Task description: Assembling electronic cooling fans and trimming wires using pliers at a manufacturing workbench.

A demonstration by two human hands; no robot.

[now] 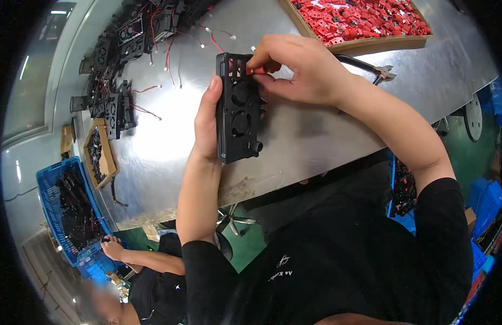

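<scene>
My left hand (207, 116) grips a black plastic housing (237, 119) by its left side, thumb along the edge. The housing is held upright above the steel table (316, 149) and has two round openings and a slotted grid near its top. At that upper end, my right hand (302, 67) pinches a small red plastic part (258, 71) between thumb and fingers, against the housing's right side. My fingers partly cover the red part, so how far it sits in the housing cannot be seen.
Cutting pliers (385, 75) lie right of my right hand. Behind stands a cardboard tray (370, 47) of red parts. Black wired assemblies (112, 108) pile at left, near a small cardboard box (106, 154) and a blue crate (58, 167). A co-worker's hand (112, 249) reaches to the crate.
</scene>
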